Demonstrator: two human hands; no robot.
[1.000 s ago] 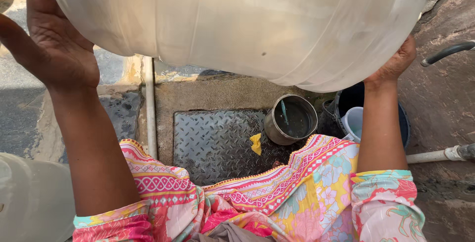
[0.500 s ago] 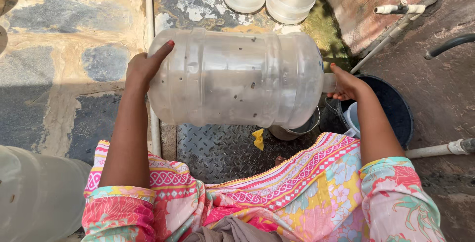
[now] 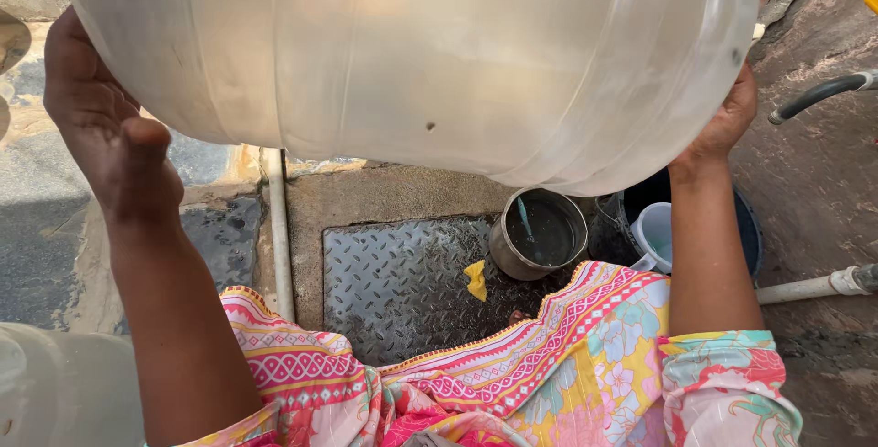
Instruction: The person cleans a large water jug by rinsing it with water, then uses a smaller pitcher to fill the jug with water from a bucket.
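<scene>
Jug [image 3: 412, 54] is lying crosswise, long axis left to right, between both hands; left hand [image 3: 101, 127] and right hand [image 3: 727, 122] are clamping its ends, fingers spread.

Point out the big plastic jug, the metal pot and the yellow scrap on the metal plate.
big plastic jug [image 3: 412, 54], head view, on its translucent side wall.
metal pot [image 3: 538, 235], head view, on the dark liquid inside.
yellow scrap [image 3: 476, 280], head view, on its middle.

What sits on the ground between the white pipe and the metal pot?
In the head view, a checkered steel plate spans between the white pipe and metal pot, with a yellow scrap on it.
</scene>
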